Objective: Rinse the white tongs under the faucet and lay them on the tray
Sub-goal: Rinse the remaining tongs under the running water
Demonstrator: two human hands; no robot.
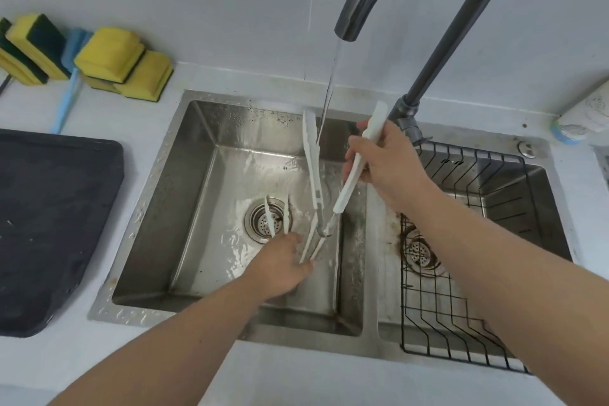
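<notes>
Water runs from the dark grey faucet [346, 30] into the left sink basin [184, 194]. My right hand [385, 165] grips one arm of a pair of white tongs [311, 155], spread open in a V with the hinge end down. The stream hits their free arm. My left hand [283, 260] is low in the basin, its fingers closed around a second pair of white tongs [308, 249] lying on the bottom. Another white pair [270, 217] lies over the drain, touching my fingertips. The dark tray [49, 208] sits on the counter to the left.
Yellow and green sponges [108, 56] and a blue brush [67, 95] lie along the back wall, left of the sink. The right basin holds a black wire rack [461, 306]. A roll in plastic wrap [583, 119] lies at the far right.
</notes>
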